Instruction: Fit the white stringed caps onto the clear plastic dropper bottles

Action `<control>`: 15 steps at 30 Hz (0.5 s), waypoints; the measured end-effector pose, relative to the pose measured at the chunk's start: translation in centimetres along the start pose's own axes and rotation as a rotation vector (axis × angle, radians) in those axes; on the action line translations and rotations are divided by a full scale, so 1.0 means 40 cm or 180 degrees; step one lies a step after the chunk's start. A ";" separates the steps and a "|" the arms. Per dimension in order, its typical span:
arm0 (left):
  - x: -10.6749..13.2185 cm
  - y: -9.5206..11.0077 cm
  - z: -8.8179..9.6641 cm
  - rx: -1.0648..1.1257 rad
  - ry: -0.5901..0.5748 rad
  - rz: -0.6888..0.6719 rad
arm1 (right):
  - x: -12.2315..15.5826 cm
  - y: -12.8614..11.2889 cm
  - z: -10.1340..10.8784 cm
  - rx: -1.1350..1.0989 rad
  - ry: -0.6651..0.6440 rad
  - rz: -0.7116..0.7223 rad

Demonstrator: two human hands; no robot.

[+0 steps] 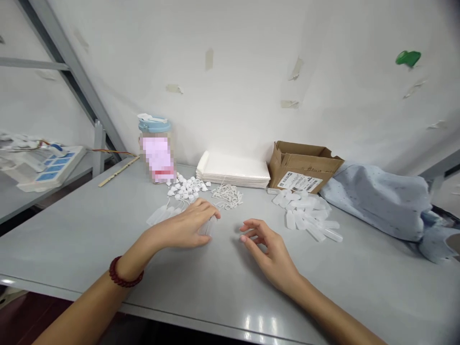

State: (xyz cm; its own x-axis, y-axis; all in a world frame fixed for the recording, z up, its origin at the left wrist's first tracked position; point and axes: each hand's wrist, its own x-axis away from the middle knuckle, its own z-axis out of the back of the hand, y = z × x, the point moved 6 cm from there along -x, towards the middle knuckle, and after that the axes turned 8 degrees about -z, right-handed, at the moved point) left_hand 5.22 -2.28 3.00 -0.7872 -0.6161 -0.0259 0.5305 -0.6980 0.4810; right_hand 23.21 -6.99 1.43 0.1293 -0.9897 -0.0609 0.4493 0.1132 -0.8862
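Note:
My left hand (190,223) is over the middle of the table, thumb and fingers curved around a translucent plastic tube (206,227) that they partly hide. Left of that hand lie several similar tubes with thin white cords (160,214). Beyond it are a heap of small white caps (187,188) and a tangle of whitish cord loops (228,195). My right hand (268,249) hovers near the table to the right, fingers half bent and apart from the thumb, holding nothing. A pile of loose translucent tubes (305,211) lies beyond it on the right.
Against the wall stand a blue-lidded container (154,125), a stack of white padded sheets (233,173) and an open cardboard box (305,167). Pale blue fabric (377,201) covers the right back. A thin wooden strip (118,171) and a white-blue device (53,167) are at left.

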 end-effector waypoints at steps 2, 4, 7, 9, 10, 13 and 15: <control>0.001 0.001 0.000 -0.0002 0.0011 0.0010 | 0.000 0.002 -0.001 0.0023 0.0012 -0.0040; 0.002 0.000 0.001 0.0019 0.0016 0.0057 | -0.001 0.000 0.000 0.0033 0.0031 -0.0052; 0.000 0.001 0.007 0.0146 -0.0002 0.0104 | -0.010 -0.005 0.019 0.0097 0.0124 -0.0032; -0.007 0.002 0.016 0.0283 0.0030 0.0142 | -0.024 -0.005 0.052 0.0212 0.0302 0.0033; -0.013 0.002 0.023 0.0330 0.0087 0.0181 | -0.033 -0.002 0.076 0.0288 0.0431 0.0071; -0.043 0.001 0.050 0.0181 0.0375 0.0284 | -0.065 0.028 0.161 0.0568 0.0854 0.0099; -0.073 0.002 0.062 -0.0123 0.0489 0.0288 | -0.084 0.057 0.211 0.0844 0.1032 0.0137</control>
State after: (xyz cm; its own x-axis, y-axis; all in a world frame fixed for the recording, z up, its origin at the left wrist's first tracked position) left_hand 6.78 0.35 5.29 -0.6801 -0.7234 -0.1190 0.6110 -0.6490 0.4533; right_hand 31.27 -2.66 3.47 -0.1130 -0.9550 -0.2741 0.6670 0.1316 -0.7333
